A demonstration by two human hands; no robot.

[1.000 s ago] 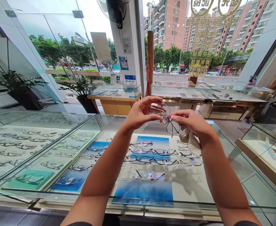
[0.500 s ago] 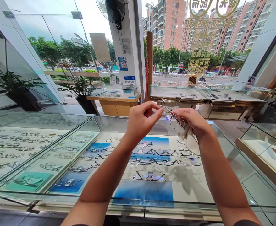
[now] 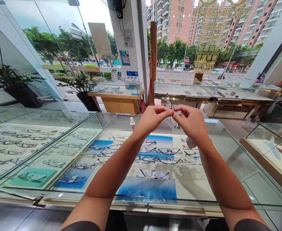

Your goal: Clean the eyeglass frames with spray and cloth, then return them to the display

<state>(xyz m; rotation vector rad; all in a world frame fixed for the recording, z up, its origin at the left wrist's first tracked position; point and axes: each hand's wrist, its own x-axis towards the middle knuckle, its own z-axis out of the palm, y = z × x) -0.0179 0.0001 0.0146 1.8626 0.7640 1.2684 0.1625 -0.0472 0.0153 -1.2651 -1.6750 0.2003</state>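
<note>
Eyeglasses point(image 3: 170, 102) tilt on end above the glass-topped counter point(image 3: 194, 184), pinched near their middle by the left hand point(image 3: 154, 116) and right hand point(image 3: 191, 121), both closed narrow, pale cloth point(image 3: 191, 143) hanging below the right.

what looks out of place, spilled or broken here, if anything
Nothing clearly stands out. The eyeglasses held by the left hand and right hand are turned on end, but no damage is visible at this size. The white bottle stands upright, and no spill shows.
</note>
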